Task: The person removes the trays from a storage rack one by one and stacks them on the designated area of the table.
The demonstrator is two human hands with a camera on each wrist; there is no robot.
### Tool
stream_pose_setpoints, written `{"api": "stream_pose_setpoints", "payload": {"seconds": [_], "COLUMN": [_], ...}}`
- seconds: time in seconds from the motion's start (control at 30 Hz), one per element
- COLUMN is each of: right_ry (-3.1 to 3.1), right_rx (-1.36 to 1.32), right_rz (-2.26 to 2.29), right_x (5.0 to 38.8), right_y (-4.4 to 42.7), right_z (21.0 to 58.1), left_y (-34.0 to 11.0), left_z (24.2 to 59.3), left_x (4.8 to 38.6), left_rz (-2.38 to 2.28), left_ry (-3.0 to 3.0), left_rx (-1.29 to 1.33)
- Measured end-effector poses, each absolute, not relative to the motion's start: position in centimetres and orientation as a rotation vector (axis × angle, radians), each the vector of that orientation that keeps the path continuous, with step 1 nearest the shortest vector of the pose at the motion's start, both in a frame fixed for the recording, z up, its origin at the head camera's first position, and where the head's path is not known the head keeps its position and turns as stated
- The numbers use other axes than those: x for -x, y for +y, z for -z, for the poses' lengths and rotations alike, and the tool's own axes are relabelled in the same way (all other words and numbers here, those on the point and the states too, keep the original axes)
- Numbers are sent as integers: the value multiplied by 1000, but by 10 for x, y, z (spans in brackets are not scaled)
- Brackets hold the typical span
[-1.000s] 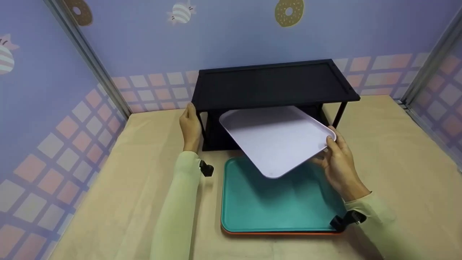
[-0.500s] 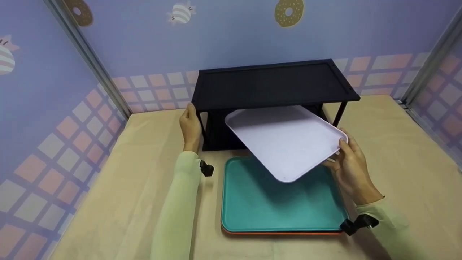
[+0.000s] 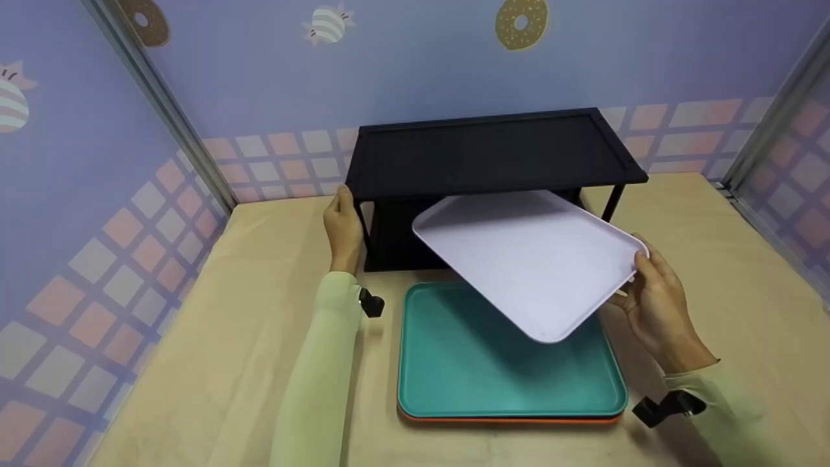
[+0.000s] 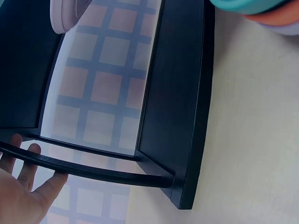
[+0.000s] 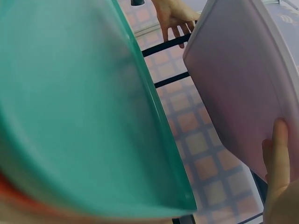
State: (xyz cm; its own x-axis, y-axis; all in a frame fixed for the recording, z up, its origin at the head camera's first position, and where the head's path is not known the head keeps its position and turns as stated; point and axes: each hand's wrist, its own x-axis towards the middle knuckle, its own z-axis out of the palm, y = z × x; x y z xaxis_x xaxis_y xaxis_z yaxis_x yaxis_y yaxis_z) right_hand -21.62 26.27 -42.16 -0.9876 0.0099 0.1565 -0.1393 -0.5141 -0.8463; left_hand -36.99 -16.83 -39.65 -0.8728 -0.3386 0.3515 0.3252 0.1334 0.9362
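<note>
A pale lilac tray (image 3: 532, 259) is tilted above a teal tray (image 3: 506, 363), its far end under the top shelf of a black two-tier rack (image 3: 493, 155). My right hand (image 3: 661, 311) pinches its right corner, thumb on the upper face and fingers beneath; the right wrist view shows fingers against the underside of the lilac tray (image 5: 243, 84). My left hand (image 3: 343, 227) holds the rack's front left corner. In the left wrist view the fingers of my left hand (image 4: 23, 191) reach around the rack's side post (image 4: 93, 171); the thumb is hidden there.
Beneath the teal tray shows the rim of an orange tray (image 3: 506, 420); the left wrist view also reveals a lilac rim (image 4: 285, 29) below it. A beige cloth (image 3: 259, 324) covers the table. Patterned walls (image 3: 415, 58) stand close behind and at both sides.
My right hand has drawn the lilac tray to the right and toward me, so more of it shows outside the rack. My left hand and the rack have stayed in place.
</note>
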Motion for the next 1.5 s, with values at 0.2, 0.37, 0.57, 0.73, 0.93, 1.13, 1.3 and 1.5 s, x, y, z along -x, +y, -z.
{"api": "stream_pose_setpoints", "payload": {"seconds": [0.2,0.37,0.57,0.73,0.93,1.13,1.3,1.5], "right_ry": [-1488,-1459,-1450,-1456,-1538,-1642,-1707,-1756], "right_rx": [-148,-152,-190,-216,-176,-96,-76,-79], "right_rz": [-2684,-2712,-2712,-2708,-2666,-2646,-2640,-2622], "right_x": [214,214,216,216,216,216,216,217], "right_y": [270,275,279,282,287,291,293,295], "right_z": [421,422,422,421,421,422,423,424], "left_y": [-169,-169,-167,-167,-168,-167,-167,-167], "left_z": [400,400,399,399,399,399,398,398], "left_x": [376,375,376,378,376,375,375,376], "left_rz": [1762,1755,1758,1750,1734,1715,1714,1721], "left_ry": [-1924,-1909,-1901,-1887,-1907,-1910,-1904,-1902], "left_rx": [-33,-40,-31,-50,-15,-20,-38,-30]}}
